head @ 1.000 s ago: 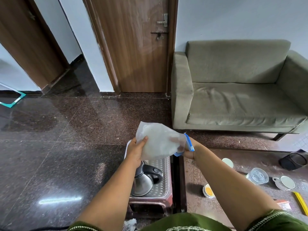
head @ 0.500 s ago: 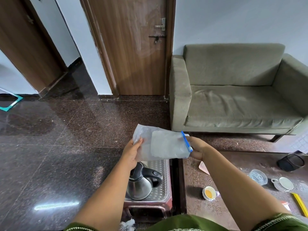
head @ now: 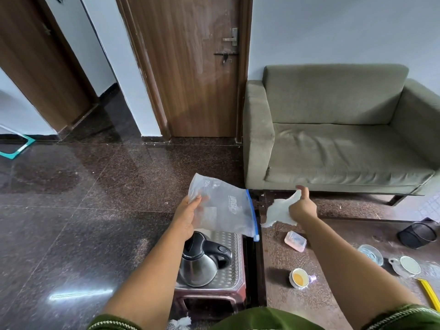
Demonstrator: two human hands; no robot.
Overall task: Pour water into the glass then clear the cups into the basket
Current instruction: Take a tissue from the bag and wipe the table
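My left hand (head: 187, 216) grips a clear zip bag (head: 223, 207) with a blue seal, held above a steel kettle (head: 202, 260) with a black handle. Off to the right, my right hand (head: 302, 207) holds a white paper napkin (head: 278, 211), thumb up, over the brown table (head: 316, 303). On the table stand a small cup with orange liquid (head: 298, 277), a clear glass (head: 370, 253), a white cup on a saucer (head: 406, 269) and a black mesh basket (head: 417, 234) lying at the far right.
The kettle sits on a maroon plastic stool (head: 232, 276) left of the table. A small pink box (head: 295, 241) and a yellow strip (head: 429, 294) lie on the table. A green sofa (head: 333, 144) stands behind, beside a wooden door (head: 190, 67). Dark polished floor spreads left.
My right hand has drawn the white napkin out of the bag and moved right with it. The left hand still holds the bag, now empty.
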